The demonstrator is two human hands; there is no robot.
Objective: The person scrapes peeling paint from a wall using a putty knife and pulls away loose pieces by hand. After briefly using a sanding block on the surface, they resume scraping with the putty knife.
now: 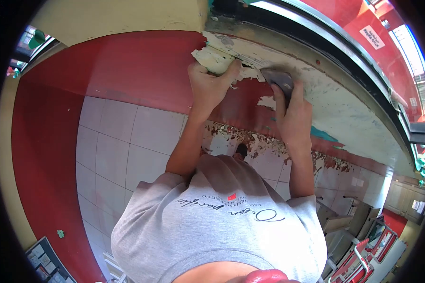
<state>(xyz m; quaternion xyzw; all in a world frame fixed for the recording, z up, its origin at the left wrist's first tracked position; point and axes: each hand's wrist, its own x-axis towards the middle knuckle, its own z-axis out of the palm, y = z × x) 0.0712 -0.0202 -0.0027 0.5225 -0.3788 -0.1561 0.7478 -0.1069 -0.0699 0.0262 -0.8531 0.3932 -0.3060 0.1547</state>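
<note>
My left hand (211, 84) is closed on a loose, curling flap of peeling paint (213, 58), pale on the side that faces me. Its thumb and fingers grip the flap near the edge of the windowsill (326, 89). In my right hand (293, 115) is a flat, dark paint scraper (277, 79), its blade against the sill's edge just right of the flap. Pale, patchy bare surface shows along the sill. Below it, the red wall (243, 101) has ragged paint edges. Part of the scraper is hidden behind my fingers.
Paint flakes (255, 141) litter the white tiled floor (151, 127) below the wall. A window frame (363, 61) runs along the sill's far side. Stacked furniture with red and white metal frames (363, 259) stands at the lower right. A notice board (45, 264) is at lower left.
</note>
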